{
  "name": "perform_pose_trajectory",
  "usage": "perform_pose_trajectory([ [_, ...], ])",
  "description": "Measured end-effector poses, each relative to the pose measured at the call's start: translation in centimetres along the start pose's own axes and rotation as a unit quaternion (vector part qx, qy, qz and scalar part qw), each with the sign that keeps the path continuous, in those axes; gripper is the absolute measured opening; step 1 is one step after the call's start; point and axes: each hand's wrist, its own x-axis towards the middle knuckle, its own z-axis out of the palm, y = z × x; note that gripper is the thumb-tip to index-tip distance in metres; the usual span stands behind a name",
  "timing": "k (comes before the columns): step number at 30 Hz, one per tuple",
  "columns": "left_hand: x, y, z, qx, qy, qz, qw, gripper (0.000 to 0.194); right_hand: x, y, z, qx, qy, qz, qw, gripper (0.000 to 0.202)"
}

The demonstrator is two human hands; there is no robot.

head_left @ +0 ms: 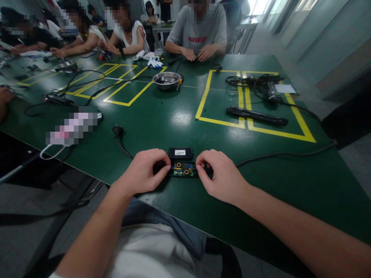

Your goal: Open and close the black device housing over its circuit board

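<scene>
White shirt (153,253) nearest you; beyond, on the surface (162,127), your left hand (147,170) and right hand (223,175) pinch opposite ends of the open black case (183,176), each grip closed. Uneven pulling could strain its wires (174,167). It holds a circuit board (178,172) with coils (186,172); farther off, a metal bowl (167,86) holds indistinct dark contents (166,80).

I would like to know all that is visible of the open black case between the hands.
The open black case looks plastic and rectangular. It lies flat on the green table, holding a circuit board with two copper-coloured rings and coloured wires. The left hand and right hand appear to touch its opposite ends.
</scene>
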Motion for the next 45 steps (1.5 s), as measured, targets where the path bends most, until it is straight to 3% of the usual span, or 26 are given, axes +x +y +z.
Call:
perform_pose_trajectory([
  [4, 0.1, 0.2, -0.1, 0.022, 0.019, 0.038, 0.999, 0.014, 0.1, 0.0, 0.1, -0.024, 0.005, -0.003, 1.0, 0.006],
  [8, 0.1, 0.0, 0.2, 0.035, 0.066, 0.024, 0.997, 0.021, 0.0, 0.0, 0.2, -0.017, 0.01, 0.001, 1.0, 0.011],
  [12, 0.6, -0.8, 0.7, 0.049, 0.036, -0.009, 0.998, 0.039, 0.0, 0.0, 0.1, 0.001, 0.011, 0.016, 1.0, 0.019],
  [14, 0.9, -1.1, 0.9, 0.045, 0.028, -0.035, 0.998, 0.034, 0.0, -0.1, 0.0, 0.013, 0.007, 0.019, 1.0, 0.021],
  [19, 0.9, -1.2, 1.0, 0.02, 0.073, -0.085, 0.993, 0.023, 0.0, -0.1, -0.2, 0.034, -0.002, 0.03, 0.999, 0.027],
  [23, 0.4, -0.6, 0.6, -0.021, 0.108, -0.037, 0.993, 0.027, -0.2, -0.1, -0.3, 0.05, 0.014, 0.024, 0.998, 0.044],
  [26, 0.2, 0.0, 0.1, -0.063, 0.067, 0.022, 0.996, 0.024, -0.2, -0.2, -0.4, 0.047, 0.011, 0.001, 0.999, 0.051],
  [29, 0.1, 0.3, -0.2, -0.069, 0.006, 0.043, 0.997, 0.021, -0.1, -0.3, -0.5, 0.029, -0.014, -0.011, 0.999, 0.037],
  [31, 0.2, 0.3, -0.1, -0.066, -0.007, 0.041, 0.997, 0.022, 0.0, -0.4, -0.5, 0.022, -0.026, -0.011, 0.999, 0.025],
  [41, 0.3, 0.1, 0.0, -0.071, -0.019, 0.036, 0.997, 0.021, 0.1, -0.4, -0.6, 0.024, -0.042, 0.001, 0.999, 0.019],
  [45, 0.1, 0.2, 0.3, -0.074, 0.036, 0.021, 0.996, 0.021, -0.1, -0.5, -0.5, 0.018, -0.016, 0.006, 1.0, 0.033],
])
